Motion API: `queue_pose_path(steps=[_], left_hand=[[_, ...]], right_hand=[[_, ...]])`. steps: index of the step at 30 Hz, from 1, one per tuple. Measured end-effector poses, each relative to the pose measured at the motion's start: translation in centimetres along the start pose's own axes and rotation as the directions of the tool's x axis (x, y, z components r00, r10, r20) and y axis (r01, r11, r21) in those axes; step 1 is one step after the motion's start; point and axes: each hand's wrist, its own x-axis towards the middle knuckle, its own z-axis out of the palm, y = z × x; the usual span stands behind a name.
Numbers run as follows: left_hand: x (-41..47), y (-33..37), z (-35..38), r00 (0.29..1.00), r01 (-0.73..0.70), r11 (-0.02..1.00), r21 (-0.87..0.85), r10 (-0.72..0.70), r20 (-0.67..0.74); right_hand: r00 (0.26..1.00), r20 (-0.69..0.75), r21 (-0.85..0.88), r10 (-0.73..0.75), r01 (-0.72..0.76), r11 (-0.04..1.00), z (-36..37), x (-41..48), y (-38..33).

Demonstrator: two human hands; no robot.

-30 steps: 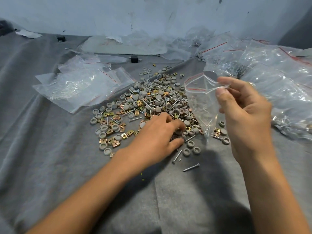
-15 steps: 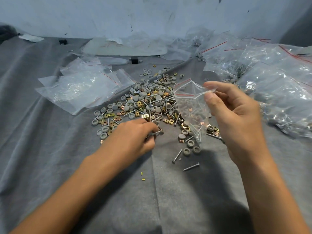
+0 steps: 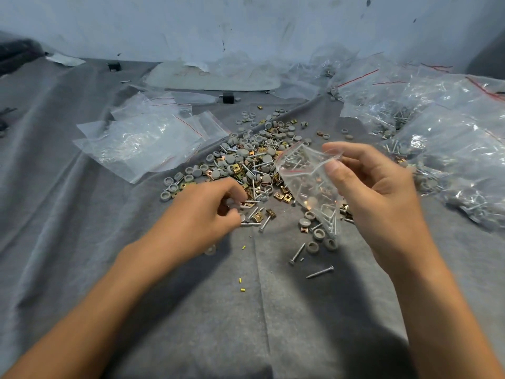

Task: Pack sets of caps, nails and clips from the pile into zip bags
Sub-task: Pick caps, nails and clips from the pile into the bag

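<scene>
Grey cloth (image 3: pixel 136 269) covers the whole work surface, and the pile (image 3: pixel 251 160) of caps, nails and clips lies at the centre of the frame; its near edge is hidden under the left hand (image 3: pixel 207 212), whose fingers are curled in tight over a few blurred parts, so whether they grip anything cannot be told; the right hand (image 3: pixel 374 192), at centre right, pinches the mouth of the zip bag (image 3: pixel 308 181) between thumb and forefinger, and the bag hangs slanted over the pile's right edge with nails and caps dimly seen through the plastic; filled bags (image 3: pixel 451 132) at the upper right are cut off by the frame edge; a second ago the left hand lay spread on the pile, whereas it now sits drawn back, and the bag has come lower and further left.
</scene>
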Motion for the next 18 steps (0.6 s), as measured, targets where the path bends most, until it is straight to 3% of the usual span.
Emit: queue_pose_path(steps=[5, 13, 18], left_hand=[[0.3, -0.9, -1.7, 0.998, 0.051, 0.990, -0.135, -0.054, -0.019], [-0.1, -0.7, -2.3, 0.992, 0.119, 0.940, -0.319, -0.123, 0.008], [-0.1, 1.2, -2.2, 0.997, 0.053, 0.834, -0.550, -0.079, -0.025]], right_hand=[[0.991, 0.132, -0.072, 0.033, -0.023, 0.997, 0.6, -0.5, 0.2], [0.979, 0.193, -0.122, 0.061, -0.038, 0.992, 1.0, -0.7, 0.2], [0.964, 0.256, -0.166, 0.078, -0.036, 0.986, 1.6, -0.8, 0.1]])
